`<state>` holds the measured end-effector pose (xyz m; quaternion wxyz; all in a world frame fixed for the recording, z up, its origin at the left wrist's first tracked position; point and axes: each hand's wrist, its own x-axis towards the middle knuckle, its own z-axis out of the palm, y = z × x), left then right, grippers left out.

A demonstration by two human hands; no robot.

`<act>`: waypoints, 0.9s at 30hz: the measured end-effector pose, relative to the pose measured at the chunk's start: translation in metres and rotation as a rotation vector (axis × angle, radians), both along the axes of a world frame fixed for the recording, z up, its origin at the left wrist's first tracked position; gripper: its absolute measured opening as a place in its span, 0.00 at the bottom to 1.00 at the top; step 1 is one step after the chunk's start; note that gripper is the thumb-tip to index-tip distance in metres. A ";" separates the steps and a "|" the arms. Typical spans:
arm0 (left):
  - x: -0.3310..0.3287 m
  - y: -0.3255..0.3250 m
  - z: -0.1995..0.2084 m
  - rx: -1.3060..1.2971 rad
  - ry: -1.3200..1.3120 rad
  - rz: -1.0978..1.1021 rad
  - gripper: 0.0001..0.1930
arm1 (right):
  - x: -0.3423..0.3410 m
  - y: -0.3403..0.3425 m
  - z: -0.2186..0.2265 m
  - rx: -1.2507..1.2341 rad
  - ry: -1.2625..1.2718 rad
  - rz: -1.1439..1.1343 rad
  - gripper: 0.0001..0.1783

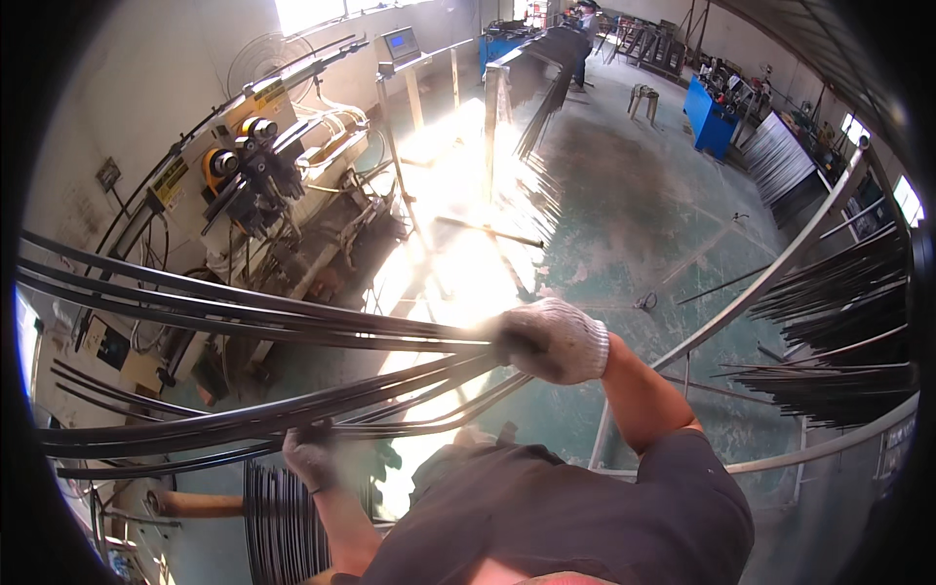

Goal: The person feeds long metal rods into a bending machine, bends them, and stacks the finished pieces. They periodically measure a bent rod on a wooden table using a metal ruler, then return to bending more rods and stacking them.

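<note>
My right hand [558, 341], in a whitish knit glove blackened over the fingers, is closed around the near ends of several long dark metal rods [244, 314]. The rods fan out from it to the left in an upper and a lower bundle. Lower down, my gloved left hand [313, 456] has its fingers wrapped around rods of the lower bundle [195, 429], with the wrist below them. The rods' far ends run toward the left rim of the picture. Bright sunlight washes out the area beside my right hand.
A machine with round rollers [258, 129] stands at the left wall, near a small display box [399, 44]. A curved metal frame [760, 283] and stacked rods [838, 312] are at right. Farther off are a stool [643, 95], a blue bench [710, 115] and another person [585, 29].
</note>
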<state>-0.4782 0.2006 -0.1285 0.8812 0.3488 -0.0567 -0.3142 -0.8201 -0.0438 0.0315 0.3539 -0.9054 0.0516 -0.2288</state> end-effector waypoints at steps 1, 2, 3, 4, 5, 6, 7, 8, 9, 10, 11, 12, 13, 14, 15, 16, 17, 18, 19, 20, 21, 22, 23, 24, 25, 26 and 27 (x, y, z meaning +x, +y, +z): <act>0.007 -0.028 -0.002 0.022 0.067 -0.040 0.10 | 0.000 -0.014 0.000 -0.011 -0.044 0.008 0.31; 0.014 -0.057 -0.005 0.008 0.022 -0.102 0.10 | 0.000 -0.023 0.007 0.038 -0.040 -0.009 0.33; 0.025 -0.085 -0.008 -0.017 0.013 -0.109 0.10 | 0.004 -0.036 0.008 0.006 -0.110 -0.051 0.32; 0.032 -0.118 -0.013 -0.039 0.013 -0.130 0.10 | 0.003 -0.048 0.009 -0.025 -0.171 -0.106 0.31; 0.039 -0.147 -0.020 -0.054 0.011 -0.135 0.11 | 0.003 -0.061 0.007 -0.049 -0.236 -0.145 0.31; 0.069 -0.167 -0.046 -0.333 -0.089 -0.411 0.11 | 0.000 -0.071 0.005 0.120 -0.242 -0.181 0.33; 0.068 -0.193 -0.050 -0.131 -0.101 -0.334 0.11 | -0.002 -0.079 -0.006 0.167 -0.312 -0.263 0.32; 0.065 -0.222 -0.047 0.064 -0.135 -0.260 0.11 | -0.002 -0.089 -0.022 0.205 -0.397 -0.347 0.31; 0.052 -0.256 -0.038 0.145 -0.190 -0.253 0.10 | 0.001 -0.100 -0.037 0.219 -0.485 -0.445 0.31; 0.045 -0.281 -0.027 0.237 -0.254 -0.217 0.10 | 0.014 -0.110 -0.057 0.271 -0.507 -0.446 0.30; 0.034 -0.312 -0.018 0.321 -0.303 -0.205 0.09 | 0.028 -0.122 -0.072 0.316 -0.519 -0.460 0.29; 0.033 -0.335 -0.026 0.326 -0.430 -0.179 0.08 | 0.040 -0.138 -0.089 0.385 -0.467 -0.492 0.29; 0.035 -0.352 -0.037 0.331 -0.449 -0.193 0.07 | 0.048 -0.157 -0.101 0.467 -0.417 -0.517 0.29; 0.037 -0.369 -0.049 0.339 -0.468 -0.208 0.06 | 0.053 -0.177 -0.105 0.443 -0.443 -0.525 0.29; 0.041 -0.390 -0.066 0.335 -0.376 -0.260 0.06 | 0.056 -0.201 -0.106 0.409 -0.469 -0.525 0.29; 0.049 -0.411 -0.083 0.332 -0.284 -0.303 0.06 | 0.058 -0.232 -0.105 0.407 -0.420 -0.491 0.28; 0.062 -0.429 -0.099 0.337 -0.194 -0.332 0.07 | 0.065 -0.261 -0.113 0.437 -0.467 -0.400 0.26; 0.075 -0.447 -0.113 0.342 -0.101 -0.362 0.07 | 0.072 -0.292 -0.124 0.465 -0.510 -0.311 0.25; 0.073 -0.474 -0.123 0.288 0.026 -0.422 0.07 | 0.069 -0.315 -0.119 0.430 -0.438 -0.340 0.22; 0.071 -0.499 -0.132 0.238 0.156 -0.472 0.07 | 0.067 -0.337 -0.115 0.390 -0.365 -0.363 0.19; 0.066 -0.520 -0.143 0.137 0.314 -0.517 0.07 | 0.065 -0.359 -0.110 0.350 -0.294 -0.384 0.17; 0.059 -0.541 -0.151 0.039 0.477 -0.557 0.06 | 0.063 -0.377 -0.090 0.293 -0.228 -0.415 0.16; 0.043 -0.559 -0.141 0.085 0.560 -0.508 0.07 | 0.067 -0.398 -0.084 0.271 -0.144 -0.440 0.17; 0.028 -0.583 -0.130 0.132 0.642 -0.456 0.08 | 0.073 -0.421 -0.078 0.241 -0.064 -0.460 0.18; 0.018 -0.598 -0.124 0.175 0.731 -0.395 0.09 | 0.078 -0.439 -0.068 0.307 -0.063 -0.431 0.18; 0.023 -0.614 -0.138 0.201 0.701 -0.400 0.08 | 0.085 -0.457 -0.047 0.355 -0.071 -0.397 0.17; 0.026 -0.622 -0.152 0.236 0.677 -0.397 0.10 | 0.094 -0.473 -0.035 0.405 -0.078 -0.362 0.17</act>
